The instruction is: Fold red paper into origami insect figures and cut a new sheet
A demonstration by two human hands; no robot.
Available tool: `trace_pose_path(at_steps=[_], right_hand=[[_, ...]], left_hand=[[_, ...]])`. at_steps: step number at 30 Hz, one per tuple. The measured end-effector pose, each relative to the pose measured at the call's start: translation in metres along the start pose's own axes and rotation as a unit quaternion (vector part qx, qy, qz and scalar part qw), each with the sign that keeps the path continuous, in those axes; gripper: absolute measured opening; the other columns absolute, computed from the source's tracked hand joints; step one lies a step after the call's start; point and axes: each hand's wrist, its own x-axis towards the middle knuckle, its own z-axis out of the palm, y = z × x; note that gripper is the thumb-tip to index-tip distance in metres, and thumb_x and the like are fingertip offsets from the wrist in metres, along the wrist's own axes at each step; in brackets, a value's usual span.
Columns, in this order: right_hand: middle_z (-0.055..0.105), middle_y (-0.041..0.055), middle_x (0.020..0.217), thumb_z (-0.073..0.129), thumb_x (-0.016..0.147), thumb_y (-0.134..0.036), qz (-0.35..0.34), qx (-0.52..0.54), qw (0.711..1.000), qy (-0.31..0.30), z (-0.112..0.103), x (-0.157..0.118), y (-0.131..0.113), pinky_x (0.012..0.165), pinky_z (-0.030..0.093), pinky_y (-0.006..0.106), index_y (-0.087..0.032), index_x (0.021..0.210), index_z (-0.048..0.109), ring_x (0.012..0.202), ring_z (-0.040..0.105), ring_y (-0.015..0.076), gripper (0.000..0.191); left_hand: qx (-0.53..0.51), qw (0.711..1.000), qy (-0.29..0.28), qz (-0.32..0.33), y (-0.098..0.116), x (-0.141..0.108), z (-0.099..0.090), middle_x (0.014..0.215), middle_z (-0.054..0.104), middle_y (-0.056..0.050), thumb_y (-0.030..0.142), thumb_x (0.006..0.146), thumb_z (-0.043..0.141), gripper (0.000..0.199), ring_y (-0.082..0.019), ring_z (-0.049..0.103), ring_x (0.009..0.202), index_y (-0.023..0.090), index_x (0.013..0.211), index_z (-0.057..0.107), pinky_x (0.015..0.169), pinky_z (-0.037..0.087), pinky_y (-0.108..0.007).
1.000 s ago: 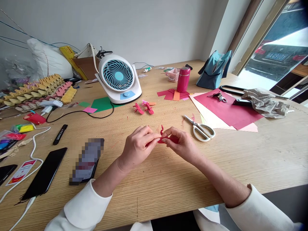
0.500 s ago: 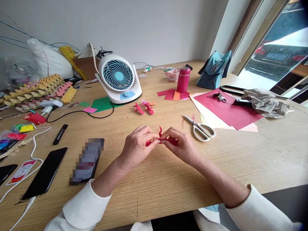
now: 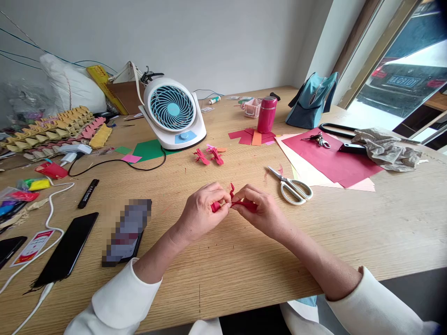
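Note:
A piece of folded red paper spans both hands above the middle of the table. My left hand pinches its left part between thumb and fingers. On the other side, my right hand is closed on the right part, its fingertips almost meeting the left ones. A thin twisted red strip sticks up between the hands. Much of the paper is hidden by the fingers. Beyond the hands lie two small folded red paper figures. Scissors with white handles rest to the right, blades slightly apart.
A white fan stands at the back, its cord running left. Red paper sheets hold keys at the right, near a blue bag. A pink flask stands behind. Phones, cables and a black marker lie left.
The hands stay almost in place on the folded red paper. The fingers have shifted slightly, and a bit more red shows at the left hand.

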Motion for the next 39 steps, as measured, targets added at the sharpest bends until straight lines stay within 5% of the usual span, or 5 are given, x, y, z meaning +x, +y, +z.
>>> trace_pose_path(at_steps=[4, 9, 19, 39], right_hand=[[0.068, 0.0035, 0.089, 0.067, 0.088, -0.026, 0.094, 0.072, 0.993, 0.012, 0.000, 0.002, 0.005, 0.066, 0.047, 0.027, -0.020, 0.091, 0.067, 0.072, 0.060, 0.0132, 0.007], [0.070, 0.0026, 0.083, 0.075, 0.079, -0.047, 0.232, 0.275, 0.933, 0.024, -0.005, 0.009, 0.014, 0.060, 0.048, 0.026, -0.018, 0.087, 0.065, 0.062, 0.059, 0.0107, 0.031], [0.067, -0.0012, 0.074, 0.086, 0.068, -0.044, 0.297, 0.387, 0.872, 0.041, -0.014, 0.012, 0.014, 0.057, 0.044, 0.023, -0.019, 0.081, 0.068, 0.058, 0.056, 0.0079, 0.034], [0.064, -0.0013, 0.076, 0.081, 0.072, -0.049, 0.255, 0.332, 0.908, 0.001, -0.005, 0.010, 0.010, 0.057, 0.045, 0.025, -0.017, 0.086, 0.068, 0.057, 0.056, 0.0084, 0.038]], left_hand=[[-0.098, 0.993, -0.002, -0.061, -0.012, 0.003, -0.002, 0.084, 0.061, -0.002, 0.023, 0.093, 0.056, 0.013, -0.013, 0.058, 0.079, 0.017, 0.084, 0.065, 0.074, 0.045, -0.025], [-0.194, 0.975, -0.041, -0.101, -0.030, 0.006, -0.011, 0.108, 0.060, -0.007, 0.025, 0.091, 0.058, 0.028, -0.016, 0.061, 0.094, 0.018, 0.116, 0.066, 0.083, 0.050, -0.028], [-0.231, 0.970, -0.069, -0.042, -0.040, 0.005, -0.014, 0.112, 0.059, -0.006, 0.016, 0.083, 0.070, 0.035, -0.018, 0.064, 0.106, 0.022, 0.117, 0.070, 0.093, 0.053, -0.031], [-0.116, 0.992, -0.037, 0.021, -0.021, 0.006, -0.013, 0.106, 0.068, -0.005, 0.015, 0.081, 0.075, 0.027, -0.018, 0.066, 0.099, 0.022, 0.107, 0.074, 0.091, 0.052, -0.030]])
